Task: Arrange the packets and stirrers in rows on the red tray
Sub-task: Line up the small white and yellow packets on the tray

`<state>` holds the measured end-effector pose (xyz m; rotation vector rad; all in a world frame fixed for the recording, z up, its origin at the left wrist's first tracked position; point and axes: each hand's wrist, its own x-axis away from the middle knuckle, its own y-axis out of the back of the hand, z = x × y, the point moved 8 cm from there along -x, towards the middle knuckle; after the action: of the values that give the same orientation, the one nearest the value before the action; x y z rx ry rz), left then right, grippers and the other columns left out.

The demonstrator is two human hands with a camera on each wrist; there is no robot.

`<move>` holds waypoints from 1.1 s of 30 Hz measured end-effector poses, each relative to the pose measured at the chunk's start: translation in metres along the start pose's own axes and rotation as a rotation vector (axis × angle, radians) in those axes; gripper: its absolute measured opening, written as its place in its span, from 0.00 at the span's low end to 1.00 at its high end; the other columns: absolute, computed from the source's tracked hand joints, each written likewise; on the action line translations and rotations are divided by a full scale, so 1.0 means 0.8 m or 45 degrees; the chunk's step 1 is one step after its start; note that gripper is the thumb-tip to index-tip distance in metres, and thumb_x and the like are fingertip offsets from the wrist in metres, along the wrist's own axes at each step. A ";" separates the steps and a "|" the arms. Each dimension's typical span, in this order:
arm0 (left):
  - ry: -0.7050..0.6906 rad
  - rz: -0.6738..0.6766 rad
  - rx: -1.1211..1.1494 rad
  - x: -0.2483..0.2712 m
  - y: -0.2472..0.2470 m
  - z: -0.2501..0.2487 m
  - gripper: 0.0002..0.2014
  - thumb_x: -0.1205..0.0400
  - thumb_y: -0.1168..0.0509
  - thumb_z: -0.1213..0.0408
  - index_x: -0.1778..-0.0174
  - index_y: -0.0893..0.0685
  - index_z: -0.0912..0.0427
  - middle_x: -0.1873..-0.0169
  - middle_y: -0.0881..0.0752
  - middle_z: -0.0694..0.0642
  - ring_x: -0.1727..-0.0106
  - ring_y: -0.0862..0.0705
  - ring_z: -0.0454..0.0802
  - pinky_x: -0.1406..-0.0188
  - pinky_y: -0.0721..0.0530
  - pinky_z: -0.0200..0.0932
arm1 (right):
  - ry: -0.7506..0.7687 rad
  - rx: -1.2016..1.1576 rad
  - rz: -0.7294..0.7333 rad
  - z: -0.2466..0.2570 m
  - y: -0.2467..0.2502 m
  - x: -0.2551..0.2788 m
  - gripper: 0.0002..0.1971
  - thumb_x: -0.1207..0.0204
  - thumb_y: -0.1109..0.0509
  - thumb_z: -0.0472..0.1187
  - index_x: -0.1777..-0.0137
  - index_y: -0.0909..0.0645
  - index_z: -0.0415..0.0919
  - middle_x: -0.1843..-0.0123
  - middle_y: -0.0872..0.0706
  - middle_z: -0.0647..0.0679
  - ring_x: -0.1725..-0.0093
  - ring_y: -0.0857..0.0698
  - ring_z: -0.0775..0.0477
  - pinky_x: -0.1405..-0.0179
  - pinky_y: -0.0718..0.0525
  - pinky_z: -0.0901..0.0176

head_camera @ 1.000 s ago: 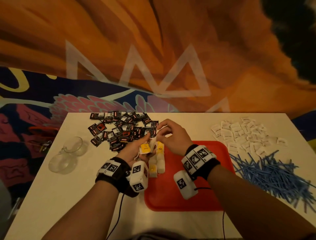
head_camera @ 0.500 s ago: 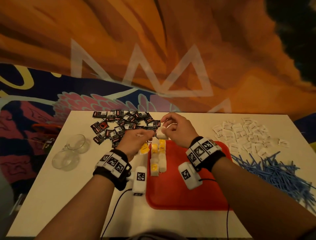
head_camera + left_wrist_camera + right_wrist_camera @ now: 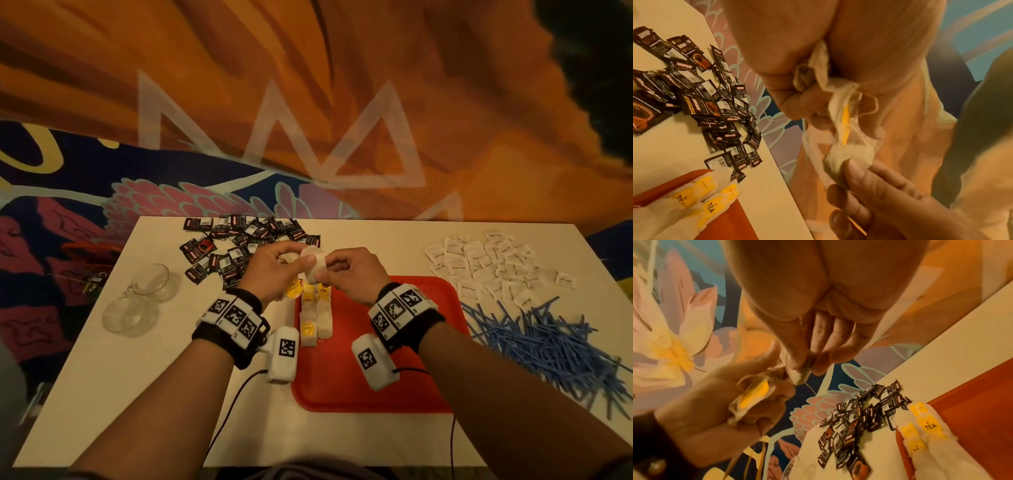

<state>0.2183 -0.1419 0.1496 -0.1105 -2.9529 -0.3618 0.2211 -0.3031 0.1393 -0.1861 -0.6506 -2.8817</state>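
Left hand (image 3: 274,270) curled round a crumpled bunch of white paper tea bags with yellow tags (image 3: 840,113), gripping it in the fist. Right hand (image 3: 349,274) pinching, thumb against forefinger, one white tea bag (image 3: 313,265) at the edge of that bunch; remaining fingers folded into the palm. Both hands raised above the table, meeting over the far left corner of the red plastic tray (image 3: 404,387).

Directly beneath the hands, on the tray's left side: a short double row of white tea bags with yellow "TEA" labels (image 3: 317,315), lying lengthwise and touching side by side.

Beyond and to the left of the left hand: a loose heap of black coffee sachets (image 3: 236,250) on the white table (image 3: 137,394). Further left, two clear glass cups (image 3: 137,301) beside each other.

To the right of the right hand, past the tray: a scatter of small white paper packets (image 3: 486,263); nearer, a tangled pile of thin blue plastic stirrers (image 3: 548,342), just beside the tray's right edge.
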 end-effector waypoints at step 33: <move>0.142 0.703 -1.340 0.039 -0.080 0.246 0.21 0.13 0.42 0.57 0.22 0.26 0.42 0.31 0.25 0.55 0.34 0.20 0.61 0.36 0.19 0.53 | -0.887 0.413 0.086 -0.275 -0.107 0.019 0.12 0.29 0.20 0.47 0.48 0.14 0.45 0.49 0.12 0.50 0.51 0.15 0.51 0.67 0.25 0.67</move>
<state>0.1515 -0.1539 -0.0481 -0.9342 -2.1570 -1.6550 0.1708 -0.3249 -0.0908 -1.1569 -1.1714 -2.5537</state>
